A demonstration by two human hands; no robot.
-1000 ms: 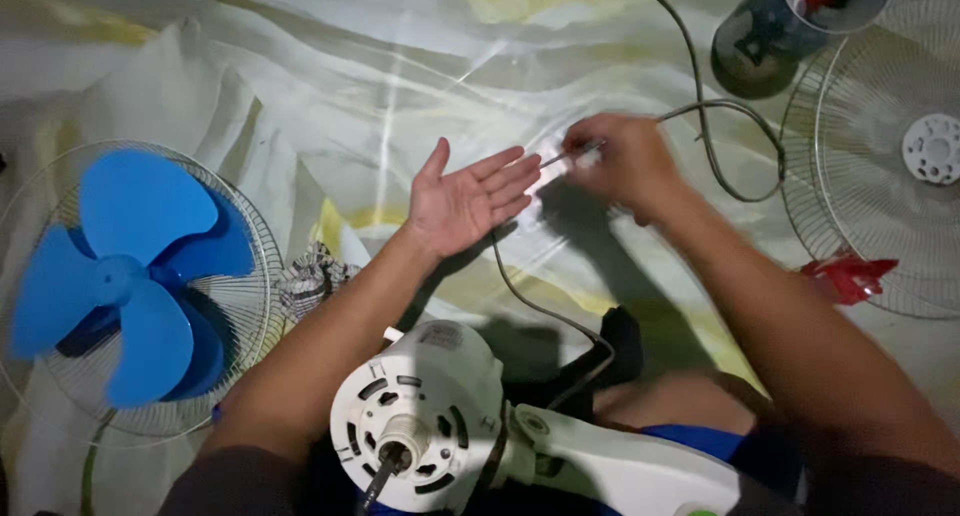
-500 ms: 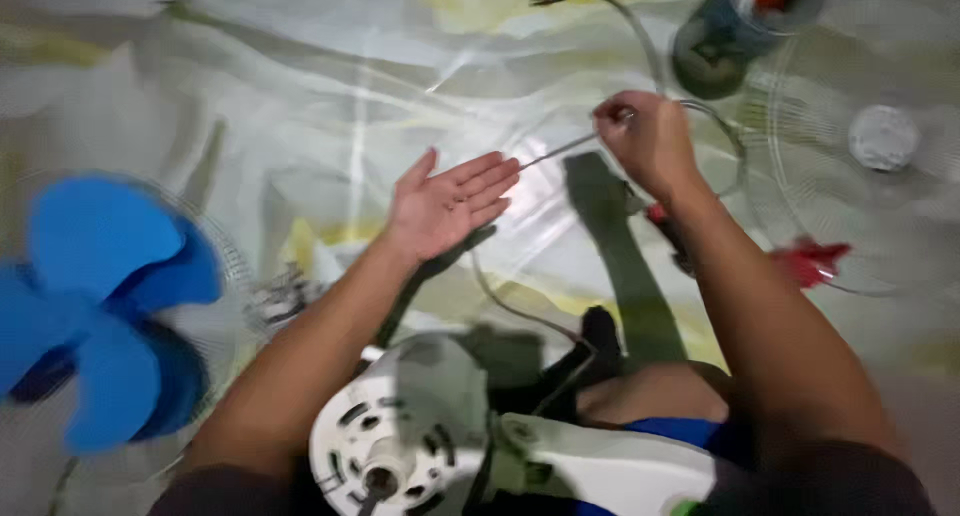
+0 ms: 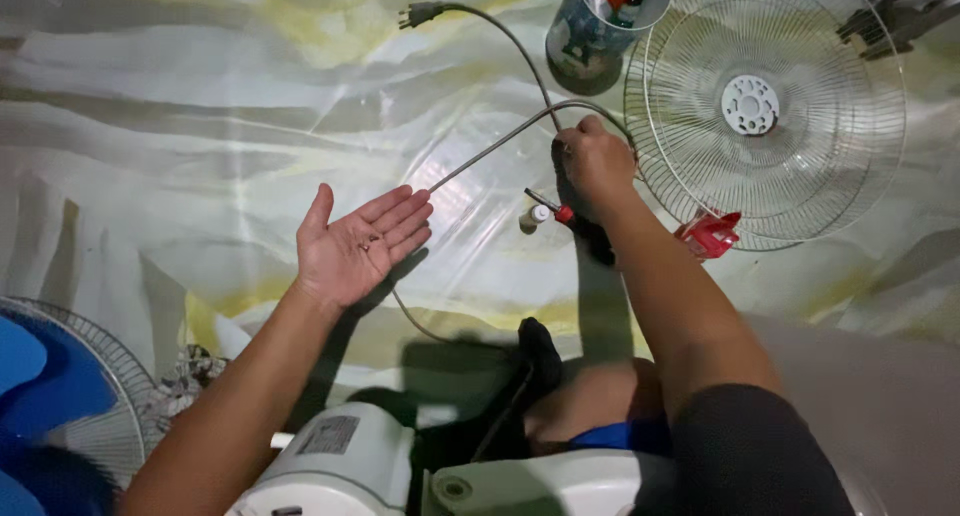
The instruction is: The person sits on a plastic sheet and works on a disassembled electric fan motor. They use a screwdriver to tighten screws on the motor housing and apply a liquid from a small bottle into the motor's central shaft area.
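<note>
Left hand (image 3: 358, 248) lies flat and palm up over the pale plastic sheet (image 3: 200, 126), fingers spread loosely and gripping nothing; 2 or 3 tiny dark bits, too small to tell what they are, sit in the hollow of the palm. Right hand (image 3: 594, 161) is closed in a fist, knuckles up, around the grey power cord (image 3: 490, 148) at the place where it bends. From that fist the cord runs in 2 directions: 1 stretch curves up to the plug (image 3: 418, 15) near the top edge, the other slants down and left, passing just beside the left fingertips and on under that hand toward the white fan motor housing (image 3: 335, 466) at the bottom. So the cord is clamped in the right hand and only near, perhaps brushing, the left. Just below the right fist lies a small white bottle (image 3: 535, 216) and a red-tipped tool (image 3: 552, 207). A wire fan guard (image 3: 800, 166) rests flat to the right, touching the right hand's far side, with a red clip (image 3: 708, 234) at its lower rim. A blue fan blade (image 3: 40, 391) shows at the lower left.
</note>
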